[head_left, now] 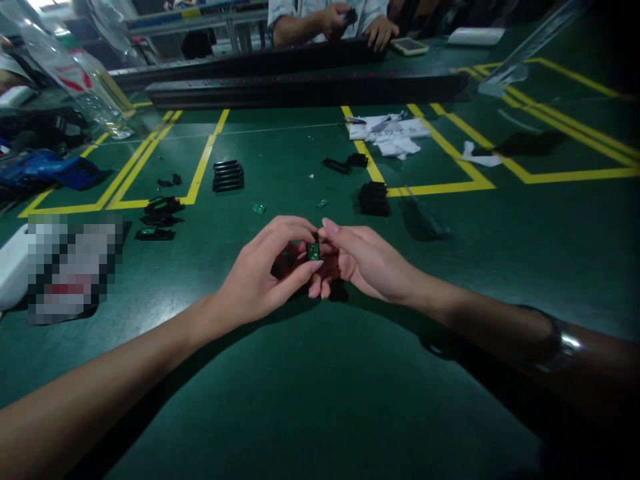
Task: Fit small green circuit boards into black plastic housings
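Note:
Near the middle of the table, a small green circuit board (313,251) with a black part at its top end is held between my hands. My left hand (267,267) pinches it, thumb at the lower edge and a fingertip at the top. From the other side my right hand (367,260) closes on it, thumb by the black end and the other fingers curled behind and below; their exact grip is partly hidden. Just beyond lie two loose green boards, one board (259,209) to the left and another board (322,203) to the right.
Black casings lie as a left row (228,175), a right stack (374,199) and a pile with boards (156,233). A dark tool (425,217), white paper (393,130), plastic bottle (83,83) and long black bars (310,87) surround them. Another person's hands (343,23) work opposite.

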A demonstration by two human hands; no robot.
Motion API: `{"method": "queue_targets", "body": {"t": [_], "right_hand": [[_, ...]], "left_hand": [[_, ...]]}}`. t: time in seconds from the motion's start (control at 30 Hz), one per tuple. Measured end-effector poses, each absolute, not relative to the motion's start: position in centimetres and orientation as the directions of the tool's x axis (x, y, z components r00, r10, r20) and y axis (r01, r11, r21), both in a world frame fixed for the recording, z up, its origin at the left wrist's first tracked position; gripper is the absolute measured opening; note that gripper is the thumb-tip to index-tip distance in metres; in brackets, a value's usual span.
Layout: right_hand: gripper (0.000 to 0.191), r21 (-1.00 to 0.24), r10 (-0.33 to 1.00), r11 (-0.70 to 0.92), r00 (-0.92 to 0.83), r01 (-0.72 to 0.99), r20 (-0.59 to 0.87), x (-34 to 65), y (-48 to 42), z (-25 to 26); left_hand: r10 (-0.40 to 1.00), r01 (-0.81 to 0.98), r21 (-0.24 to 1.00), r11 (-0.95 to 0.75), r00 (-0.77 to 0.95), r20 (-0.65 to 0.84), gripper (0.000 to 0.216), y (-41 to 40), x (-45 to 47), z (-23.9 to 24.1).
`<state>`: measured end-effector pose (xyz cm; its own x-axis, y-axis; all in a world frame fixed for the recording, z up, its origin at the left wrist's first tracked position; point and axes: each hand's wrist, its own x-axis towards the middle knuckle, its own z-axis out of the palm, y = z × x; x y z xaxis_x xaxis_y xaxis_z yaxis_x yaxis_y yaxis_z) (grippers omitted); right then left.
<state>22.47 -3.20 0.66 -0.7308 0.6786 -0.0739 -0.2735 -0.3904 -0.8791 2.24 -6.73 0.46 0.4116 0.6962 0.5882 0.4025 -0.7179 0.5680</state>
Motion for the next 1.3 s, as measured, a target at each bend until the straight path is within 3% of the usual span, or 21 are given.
{"method": "queue_targets", "body": {"t": [0.87, 1.1, 1.3], "right_hand": [[0.043, -0.884, 0.691, -0.376, -0.720, -0.278, -0.067, 22.40, -3.20, 0.68], [0.028, -0.910, 0.681, -0.327, -0.731, -0.256, -0.039, 22.65, -3.25, 0.49], [0.026, -0.901, 0.687, -0.346, -0.724, -0.263, -0.052, 22.66, -3.23, 0.38]], "left_hand": [[0.658, 0.416, 0.513, -0.751, 0.403, 0.637, 0.034, -6.75, 2.15, 0.22], [0.649, 0.386, 0.523, -0.760, 0.403, 0.646, 0.034, -6.73, 2.21, 0.27], [0.645, 0.380, 0.522, -0.764, 0.407, 0.647, 0.036, -6.83, 2.11, 0.25]]}}
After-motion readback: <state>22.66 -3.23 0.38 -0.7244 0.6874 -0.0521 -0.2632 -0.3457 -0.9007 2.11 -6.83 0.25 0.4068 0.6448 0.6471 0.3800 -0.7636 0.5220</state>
